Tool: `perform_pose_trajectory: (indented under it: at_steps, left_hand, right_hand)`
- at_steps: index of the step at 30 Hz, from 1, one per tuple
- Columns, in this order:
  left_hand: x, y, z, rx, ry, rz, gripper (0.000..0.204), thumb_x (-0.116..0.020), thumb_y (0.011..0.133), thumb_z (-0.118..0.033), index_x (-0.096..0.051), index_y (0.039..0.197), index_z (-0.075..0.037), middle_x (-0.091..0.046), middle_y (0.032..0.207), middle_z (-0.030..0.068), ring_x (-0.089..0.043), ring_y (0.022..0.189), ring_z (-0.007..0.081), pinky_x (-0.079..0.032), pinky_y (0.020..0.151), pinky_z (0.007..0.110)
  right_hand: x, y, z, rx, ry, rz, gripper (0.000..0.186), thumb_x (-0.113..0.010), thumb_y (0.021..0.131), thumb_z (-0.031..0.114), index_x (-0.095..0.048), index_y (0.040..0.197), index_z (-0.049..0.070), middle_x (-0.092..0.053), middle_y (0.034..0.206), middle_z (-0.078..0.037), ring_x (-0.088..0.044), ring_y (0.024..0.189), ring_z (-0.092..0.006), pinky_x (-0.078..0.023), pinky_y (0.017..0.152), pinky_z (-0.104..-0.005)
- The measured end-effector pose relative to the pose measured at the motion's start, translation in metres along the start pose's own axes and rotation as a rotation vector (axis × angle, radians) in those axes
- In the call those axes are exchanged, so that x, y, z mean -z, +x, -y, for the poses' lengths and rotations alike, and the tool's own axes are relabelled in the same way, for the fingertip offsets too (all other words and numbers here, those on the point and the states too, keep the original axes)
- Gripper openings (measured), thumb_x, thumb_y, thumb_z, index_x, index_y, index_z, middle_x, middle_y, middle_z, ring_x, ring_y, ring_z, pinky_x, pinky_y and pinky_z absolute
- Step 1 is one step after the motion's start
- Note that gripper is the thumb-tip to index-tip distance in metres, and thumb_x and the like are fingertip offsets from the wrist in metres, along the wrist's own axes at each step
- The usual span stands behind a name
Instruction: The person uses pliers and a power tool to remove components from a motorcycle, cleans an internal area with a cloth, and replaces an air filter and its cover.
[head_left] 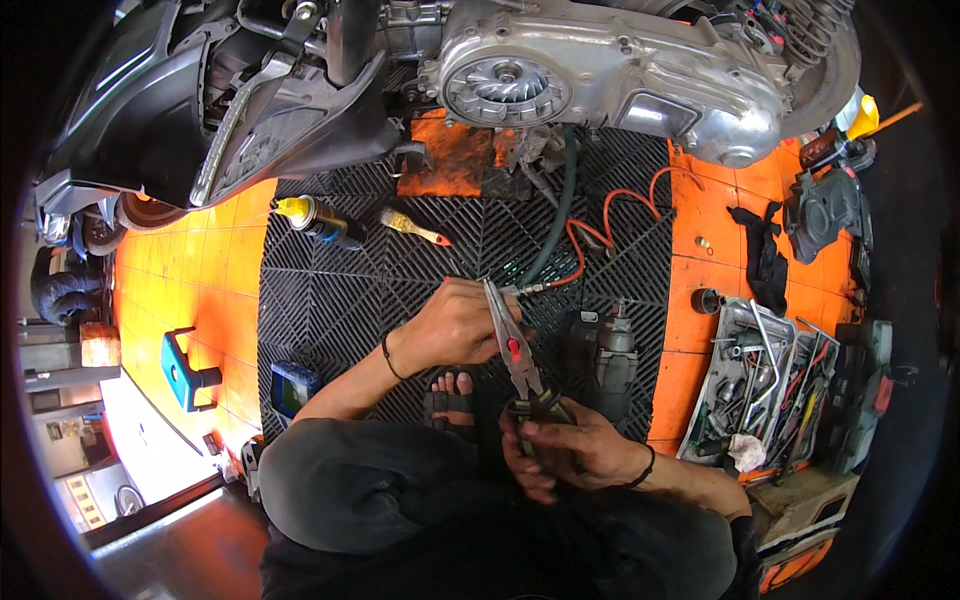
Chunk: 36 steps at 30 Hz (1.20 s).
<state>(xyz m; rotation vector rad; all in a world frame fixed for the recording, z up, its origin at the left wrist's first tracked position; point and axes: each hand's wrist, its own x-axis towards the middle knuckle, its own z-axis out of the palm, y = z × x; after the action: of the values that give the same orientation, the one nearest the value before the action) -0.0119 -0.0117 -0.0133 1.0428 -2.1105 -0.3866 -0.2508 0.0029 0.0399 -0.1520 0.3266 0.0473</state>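
Observation:
My right hand (570,445) is wrapped round the handles of a pair of long-nose pliers (515,352), whose jaws point up and away from me. My left hand (452,325) is closed beside the tips of the jaws. What its fingers hold is mostly hidden; a small reddish tip shows above the knuckles. Just past the jaws, the metal fitting of a coiled orange-red air hose (582,258) reaches toward my left fingers. Whether they grip it I cannot tell. On the black floor mat (360,270) under my hands stands a grey power tool (616,360), right of the pliers.
Ahead stands a scooter with its silver engine casing (610,65) exposed. A yellow-capped spray can (318,220) and a paintbrush (413,226) lie on the mat. Far left is a blue stool (185,370). Tool trays (735,385) and a black cover (828,212) are at right.

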Motion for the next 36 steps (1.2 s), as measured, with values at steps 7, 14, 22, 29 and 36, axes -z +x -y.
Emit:
perform_pose_trajectory:
  at_steps: [7, 14, 22, 29, 36]
  left_hand:
    - [-0.009, -0.013, -0.003, -0.114, -0.155, -0.02, 0.019, -0.076, 0.07, -0.02, -0.063, 0.075, -0.007, -0.064, 0.076, 0.007, -0.063, 0.066, 0.0242, -0.049, 0.056, 0.037]
    - [-0.023, -0.021, -0.01, -0.09, -0.176, -0.012, 0.018, -0.074, 0.071, -0.014, -0.06, 0.073, -0.003, -0.058, 0.065, 0.0119, -0.061, 0.063, 0.0308, -0.046, 0.056, 0.041]
    - [-0.021, -0.027, -0.02, -0.085, -0.157, -0.014, 0.022, -0.071, 0.076, -0.018, -0.06, 0.074, 0.0, -0.058, 0.06, 0.0141, -0.061, 0.059, 0.0337, -0.044, 0.052, 0.044]
    - [-0.029, -0.036, -0.019, 0.016, -0.207, -0.023, 0.023, -0.071, 0.076, -0.018, -0.059, 0.071, 0.001, -0.058, 0.062, 0.0151, -0.061, 0.059, 0.0349, -0.045, 0.054, 0.045]
    - [-0.024, -0.039, 0.003, -0.014, -0.183, -0.016, 0.02, -0.072, 0.068, -0.015, -0.057, 0.066, -0.003, -0.059, 0.066, 0.014, -0.061, 0.064, 0.034, -0.047, 0.057, 0.044]
  right_hand:
    - [0.016, 0.005, -0.01, 0.013, -0.375, 0.031, 0.045, -0.052, 0.102, 0.025, -0.045, 0.139, 0.0, -0.055, 0.079, -0.005, -0.057, 0.07, -0.0132, -0.05, 0.065, -0.0285]
    - [0.008, -0.008, -0.011, -0.1, -0.389, -0.076, 0.053, -0.055, 0.099, 0.036, -0.042, 0.136, 0.0, -0.039, 0.066, 0.001, -0.042, 0.054, -0.011, -0.044, 0.057, -0.0305]
    - [0.036, -0.019, -0.026, -0.084, -0.255, -0.204, 0.033, -0.054, 0.101, 0.03, -0.056, 0.117, 0.001, -0.06, 0.071, -0.009, -0.039, 0.043, -0.0115, -0.036, 0.042, -0.0243]
    - [0.048, -0.007, -0.046, 0.005, -0.109, -0.228, 0.038, -0.057, 0.098, 0.04, -0.055, 0.12, 0.009, -0.061, 0.113, -0.013, -0.06, 0.096, -0.0237, -0.05, 0.079, -0.0449]
    - [-0.004, 0.022, -0.028, 0.013, 0.089, -0.064, 0.022, -0.055, 0.1, 0.03, -0.047, 0.106, 0.011, -0.034, 0.068, 0.002, -0.035, 0.057, -0.0113, -0.035, 0.054, -0.0288]
